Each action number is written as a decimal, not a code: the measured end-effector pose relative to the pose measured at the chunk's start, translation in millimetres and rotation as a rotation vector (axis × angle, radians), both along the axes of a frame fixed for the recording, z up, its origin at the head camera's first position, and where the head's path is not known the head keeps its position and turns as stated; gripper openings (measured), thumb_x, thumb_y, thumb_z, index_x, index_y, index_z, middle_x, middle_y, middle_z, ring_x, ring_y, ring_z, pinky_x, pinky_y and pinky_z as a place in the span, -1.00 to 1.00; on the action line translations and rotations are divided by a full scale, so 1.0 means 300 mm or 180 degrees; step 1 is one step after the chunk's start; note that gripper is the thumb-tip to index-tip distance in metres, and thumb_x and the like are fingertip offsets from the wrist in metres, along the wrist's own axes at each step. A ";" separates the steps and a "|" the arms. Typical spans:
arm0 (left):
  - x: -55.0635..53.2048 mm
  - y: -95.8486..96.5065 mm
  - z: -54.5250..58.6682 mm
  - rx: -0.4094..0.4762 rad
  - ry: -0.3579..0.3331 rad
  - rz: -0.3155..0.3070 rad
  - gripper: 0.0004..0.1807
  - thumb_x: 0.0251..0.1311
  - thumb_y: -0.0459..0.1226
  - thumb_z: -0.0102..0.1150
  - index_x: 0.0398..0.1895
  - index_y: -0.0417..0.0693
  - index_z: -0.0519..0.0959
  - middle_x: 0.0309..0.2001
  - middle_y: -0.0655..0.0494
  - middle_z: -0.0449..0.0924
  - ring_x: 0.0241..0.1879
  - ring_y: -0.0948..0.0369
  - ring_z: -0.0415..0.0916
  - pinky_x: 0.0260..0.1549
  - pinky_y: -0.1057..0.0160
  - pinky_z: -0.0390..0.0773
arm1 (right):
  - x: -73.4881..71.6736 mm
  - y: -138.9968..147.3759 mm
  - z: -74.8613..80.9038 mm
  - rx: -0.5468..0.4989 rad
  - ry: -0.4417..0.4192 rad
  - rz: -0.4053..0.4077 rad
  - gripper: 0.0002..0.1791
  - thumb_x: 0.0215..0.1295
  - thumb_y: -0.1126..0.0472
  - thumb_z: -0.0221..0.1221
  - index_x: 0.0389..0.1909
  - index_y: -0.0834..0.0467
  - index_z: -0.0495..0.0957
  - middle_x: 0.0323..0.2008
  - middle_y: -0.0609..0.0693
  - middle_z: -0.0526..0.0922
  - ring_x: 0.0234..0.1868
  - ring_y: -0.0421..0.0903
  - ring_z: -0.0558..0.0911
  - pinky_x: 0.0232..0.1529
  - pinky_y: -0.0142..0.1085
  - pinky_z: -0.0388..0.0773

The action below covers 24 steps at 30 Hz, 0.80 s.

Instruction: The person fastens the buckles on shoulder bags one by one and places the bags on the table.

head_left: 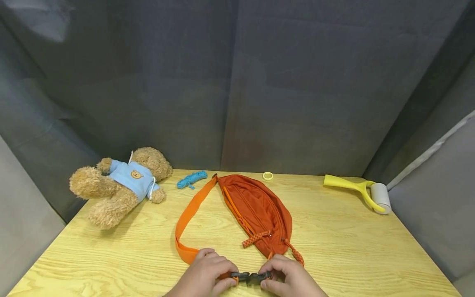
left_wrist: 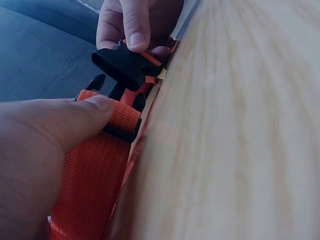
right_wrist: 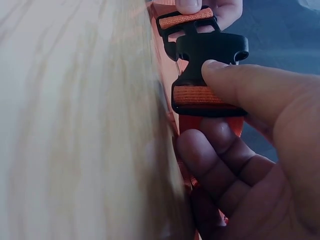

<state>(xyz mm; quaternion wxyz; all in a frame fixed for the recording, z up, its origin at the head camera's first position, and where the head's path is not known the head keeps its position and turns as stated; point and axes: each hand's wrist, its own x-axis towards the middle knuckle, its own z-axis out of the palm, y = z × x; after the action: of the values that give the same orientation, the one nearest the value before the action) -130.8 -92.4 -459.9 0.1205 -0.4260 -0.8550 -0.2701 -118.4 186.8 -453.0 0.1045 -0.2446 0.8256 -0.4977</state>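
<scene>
An orange-red waist bag (head_left: 256, 202) lies on the table, its orange strap (head_left: 185, 225) curving round to the near edge. My left hand (head_left: 211, 272) pinches the pronged buckle half (left_wrist: 122, 132), threaded with orange webbing, thumb on top. The black socket half (right_wrist: 207, 52) is pinched by my right hand (head_left: 291, 276), its thumb on the face and other fingers curled beneath. Both halves face each other at close range, prongs visible outside the socket; whether they touch I cannot tell. Braided orange zipper pulls (head_left: 256, 239) hang from the bag near the right hand.
A teddy bear (head_left: 137, 181) in a blue hoodie lies at the left. Behind the bag are a blue cord bundle (head_left: 192, 179) and a pale yellow ring (head_left: 267, 176). A yellow-handled roller (head_left: 356, 187) lies at the right. Dark curtains (head_left: 297, 90) enclose the table.
</scene>
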 end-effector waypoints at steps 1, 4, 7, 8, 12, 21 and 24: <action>0.000 -0.001 -0.001 -0.0006 0.0016 0.0005 -0.87 0.29 -0.03 0.30 -0.16 0.27 0.65 -0.22 0.52 0.64 -0.26 0.57 0.49 -0.03 0.05 0.45 | 0.000 0.001 0.000 -0.0004 0.0012 -0.0002 -0.86 0.25 0.07 0.38 -0.19 -0.04 0.70 -0.29 -0.18 0.56 -0.35 -0.30 0.47 -0.37 -0.38 0.50; 0.000 -0.004 -0.003 -0.0005 0.0001 0.0015 -0.86 0.28 -0.03 0.32 -0.15 0.27 0.66 -0.22 0.52 0.64 -0.24 0.56 0.49 -0.03 0.05 0.45 | 0.000 0.002 0.000 0.0023 0.0011 -0.0024 -0.85 0.25 0.06 0.38 -0.19 -0.06 0.69 -0.28 -0.19 0.57 -0.35 -0.31 0.48 -0.36 -0.39 0.50; -0.001 -0.007 -0.006 -0.0007 -0.0058 0.0021 -0.86 0.27 -0.04 0.32 -0.15 0.28 0.66 -0.21 0.53 0.64 -0.24 0.56 0.49 -0.03 0.06 0.44 | -0.001 0.005 0.001 0.0035 -0.0006 -0.0059 -0.85 0.25 0.07 0.38 -0.19 -0.04 0.70 -0.27 -0.19 0.58 -0.34 -0.30 0.48 -0.36 -0.39 0.50; -0.002 -0.008 -0.006 -0.0005 -0.0079 0.0018 -0.86 0.27 -0.04 0.32 -0.14 0.29 0.66 -0.21 0.53 0.64 -0.23 0.56 0.49 -0.03 0.05 0.44 | -0.001 0.005 0.001 0.0047 -0.0013 -0.0073 -0.85 0.24 0.07 0.39 -0.20 -0.05 0.70 -0.27 -0.19 0.58 -0.34 -0.30 0.48 -0.35 -0.39 0.50; -0.001 -0.009 -0.009 -0.0002 -0.0073 0.0019 -0.87 0.27 -0.03 0.32 -0.15 0.29 0.66 -0.22 0.54 0.63 -0.23 0.54 0.48 -0.02 0.05 0.44 | 0.000 0.004 0.004 0.0089 -0.0034 -0.0146 -0.86 0.23 0.06 0.40 -0.22 -0.06 0.71 -0.26 -0.18 0.59 -0.34 -0.30 0.49 -0.34 -0.38 0.49; 0.006 0.001 -0.010 0.0052 -0.0103 -0.0029 -0.87 0.30 -0.02 0.29 -0.14 0.29 0.66 -0.23 0.54 0.62 -0.24 0.56 0.47 -0.02 0.06 0.45 | 0.005 -0.005 -0.003 -0.0001 0.0009 -0.0161 -0.87 0.23 0.07 0.40 -0.22 -0.07 0.71 -0.26 -0.15 0.59 -0.35 -0.29 0.49 -0.35 -0.38 0.51; 0.006 0.009 -0.011 0.0074 -0.0142 -0.0069 -0.88 0.31 -0.03 0.28 -0.15 0.28 0.67 -0.22 0.53 0.63 -0.23 0.57 0.49 -0.02 0.08 0.45 | 0.007 -0.008 -0.010 -0.0094 0.0109 -0.0102 -0.87 0.24 0.08 0.39 -0.20 -0.07 0.71 -0.26 -0.17 0.60 -0.36 -0.29 0.49 -0.36 -0.37 0.52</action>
<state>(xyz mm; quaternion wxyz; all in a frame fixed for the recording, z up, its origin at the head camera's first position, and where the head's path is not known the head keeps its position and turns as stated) -128.9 -89.8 -463.1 0.1034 -0.4276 -0.8496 -0.2908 -116.2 184.4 -456.1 0.0788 -0.2413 0.8236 -0.5071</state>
